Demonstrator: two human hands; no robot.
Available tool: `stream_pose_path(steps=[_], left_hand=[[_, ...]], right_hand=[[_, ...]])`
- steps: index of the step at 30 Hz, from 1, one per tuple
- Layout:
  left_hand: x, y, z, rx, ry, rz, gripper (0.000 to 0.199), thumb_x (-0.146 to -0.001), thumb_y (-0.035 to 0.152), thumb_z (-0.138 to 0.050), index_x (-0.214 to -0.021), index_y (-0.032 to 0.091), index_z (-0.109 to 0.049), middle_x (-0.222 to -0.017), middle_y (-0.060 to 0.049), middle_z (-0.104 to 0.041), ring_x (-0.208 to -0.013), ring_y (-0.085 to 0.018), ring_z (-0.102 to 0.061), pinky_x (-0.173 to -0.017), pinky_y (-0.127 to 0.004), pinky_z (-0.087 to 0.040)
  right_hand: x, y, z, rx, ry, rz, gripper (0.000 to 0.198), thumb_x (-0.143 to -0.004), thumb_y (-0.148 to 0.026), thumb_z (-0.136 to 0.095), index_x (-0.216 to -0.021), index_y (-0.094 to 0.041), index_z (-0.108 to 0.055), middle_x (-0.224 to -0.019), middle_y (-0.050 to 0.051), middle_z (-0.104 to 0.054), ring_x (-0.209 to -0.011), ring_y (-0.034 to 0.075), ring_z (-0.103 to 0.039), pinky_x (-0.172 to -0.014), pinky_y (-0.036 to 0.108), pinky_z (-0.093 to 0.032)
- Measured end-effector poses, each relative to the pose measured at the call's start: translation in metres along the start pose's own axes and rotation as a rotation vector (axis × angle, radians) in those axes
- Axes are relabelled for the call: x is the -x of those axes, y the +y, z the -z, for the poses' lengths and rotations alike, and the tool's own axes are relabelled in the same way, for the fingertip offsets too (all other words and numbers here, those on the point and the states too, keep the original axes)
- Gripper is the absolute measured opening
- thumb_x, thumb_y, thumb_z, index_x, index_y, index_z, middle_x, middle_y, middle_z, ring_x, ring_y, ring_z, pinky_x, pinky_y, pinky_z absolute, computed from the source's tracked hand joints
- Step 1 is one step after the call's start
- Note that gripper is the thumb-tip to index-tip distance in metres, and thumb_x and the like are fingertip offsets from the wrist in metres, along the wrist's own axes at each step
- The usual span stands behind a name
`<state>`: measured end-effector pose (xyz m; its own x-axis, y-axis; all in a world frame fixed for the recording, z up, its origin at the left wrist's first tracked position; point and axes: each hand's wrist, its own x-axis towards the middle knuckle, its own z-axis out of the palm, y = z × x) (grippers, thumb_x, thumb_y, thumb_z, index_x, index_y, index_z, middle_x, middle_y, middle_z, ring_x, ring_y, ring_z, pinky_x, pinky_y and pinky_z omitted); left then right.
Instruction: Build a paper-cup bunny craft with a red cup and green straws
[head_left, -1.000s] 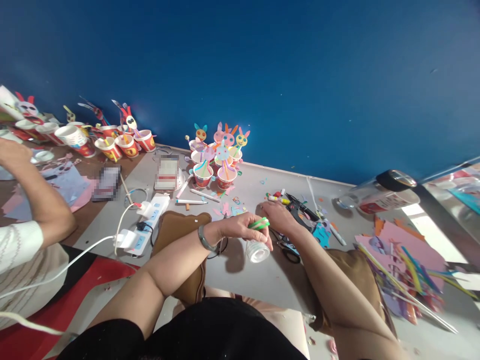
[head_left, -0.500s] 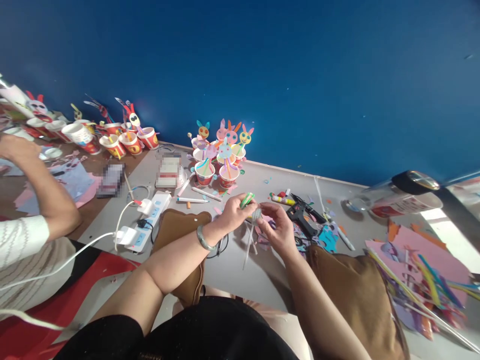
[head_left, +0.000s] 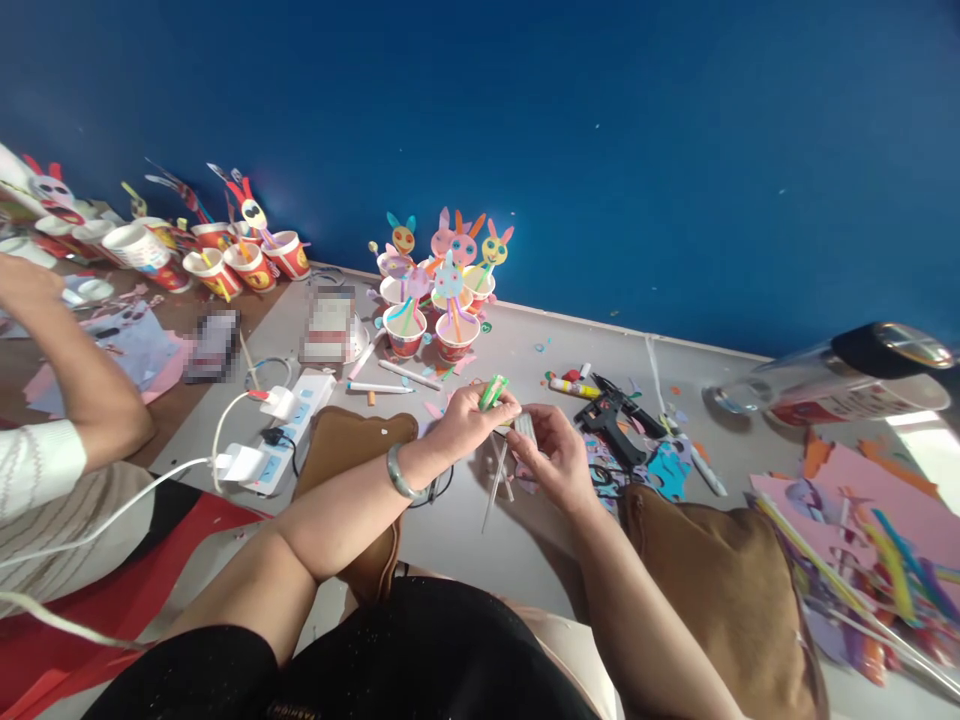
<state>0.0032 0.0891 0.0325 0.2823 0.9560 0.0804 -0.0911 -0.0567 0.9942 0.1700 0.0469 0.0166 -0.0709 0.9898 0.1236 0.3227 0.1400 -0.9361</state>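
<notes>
My left hand, with a bracelet at the wrist, is closed on a small bright green object that sticks up past its fingers; its kind I cannot make out. Close beside it, my right hand pinches a small pale grey ribbed piece between thumb and fingers. The left fingertips come right up to this piece; whether they touch it I cannot tell. Thin white sticks slant down below the hands, and their upper ends are hidden.
Paper cups with rabbit-faced straws stand by the blue wall. A black glue gun lies among paper scraps and markers on the right, near a clear bottle. A power strip is on the left, beyond it another person's arm.
My right hand has turned a little, so the pale ribbed piece shows more of its face. My left hand keeps the green object. The view has shifted slightly.
</notes>
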Motion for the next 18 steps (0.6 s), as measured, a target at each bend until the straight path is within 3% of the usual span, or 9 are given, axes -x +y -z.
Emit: stream_pose_path(steps=[7,11,15,18], left_hand=[[0.0035,0.006,-0.0093,0.1,0.088,0.082,0.018,-0.077,0.032,-0.07,-0.073,0.016,-0.064,-0.072,0.001,-0.061,-0.074,-0.012,-0.054,-0.077,-0.027,-0.043],[0.0031,0.0074,-0.0087,0.139,0.086,0.13,0.021,-0.077,0.035,-0.071,-0.074,0.016,-0.065,-0.066,0.003,-0.056,-0.065,-0.009,-0.048,-0.069,-0.025,-0.041],[0.0031,0.0049,-0.0068,0.157,0.047,0.206,0.026,-0.077,0.04,-0.073,-0.076,0.015,-0.066,-0.058,0.006,-0.049,-0.054,-0.006,-0.038,-0.056,-0.024,-0.032],[0.0041,0.0024,-0.0077,0.185,0.012,0.229,0.027,-0.077,0.041,-0.074,-0.078,0.015,-0.066,-0.058,0.006,-0.049,-0.054,-0.006,-0.038,-0.056,-0.023,-0.032]], right_hand=[[0.0039,-0.0047,0.0039,-0.006,-0.015,-0.111,0.041,-0.081,-0.059,-0.073,-0.091,-0.025,-0.054,-0.064,-0.001,-0.061,-0.053,0.016,-0.055,-0.045,0.028,-0.046],[0.0048,-0.0048,0.0031,-0.132,-0.059,-0.191,0.04,-0.085,-0.06,-0.067,-0.094,-0.025,-0.052,-0.072,0.002,-0.067,-0.056,0.017,-0.061,-0.043,0.028,-0.049],[0.0021,-0.0046,0.0026,-0.119,0.018,-0.064,0.036,-0.087,-0.052,-0.067,-0.108,-0.024,-0.059,-0.097,0.006,-0.069,-0.072,0.018,-0.065,-0.053,0.028,-0.053],[0.0005,-0.0041,0.0029,-0.042,0.123,0.058,0.023,-0.085,-0.041,-0.069,-0.098,-0.024,-0.063,-0.103,0.007,-0.069,-0.09,0.02,-0.066,-0.071,0.03,-0.055]])
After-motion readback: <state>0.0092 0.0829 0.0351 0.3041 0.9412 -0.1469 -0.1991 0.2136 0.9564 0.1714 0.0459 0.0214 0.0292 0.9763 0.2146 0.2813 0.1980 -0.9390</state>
